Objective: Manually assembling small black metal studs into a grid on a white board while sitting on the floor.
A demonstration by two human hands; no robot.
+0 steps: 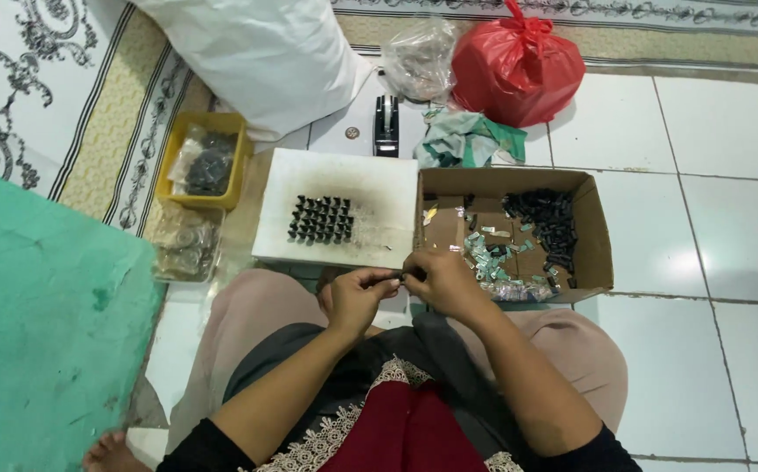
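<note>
Pinching a small black part point(399, 277) between both hands point(401, 284) beside the cardboard box point(593, 253), you risk dropping it if your fingertips slip.

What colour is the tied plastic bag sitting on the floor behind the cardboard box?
Red: the tied plastic bag behind the open brown cardboard box shows clearly in the head view.

Left hand point(357, 297): raised before the lap, palm turned inward, fingers point(385, 281) curled and pinched together at the tips. Right hand point(443, 281): level with the left, back of the hand upward, fingertips closed and meeting those of the left. Forearms: bare, both angled forward and inward from the elbows, converging at the wrists. Upper arms: dark sleeves. Legs: folded, knees spread.
</note>
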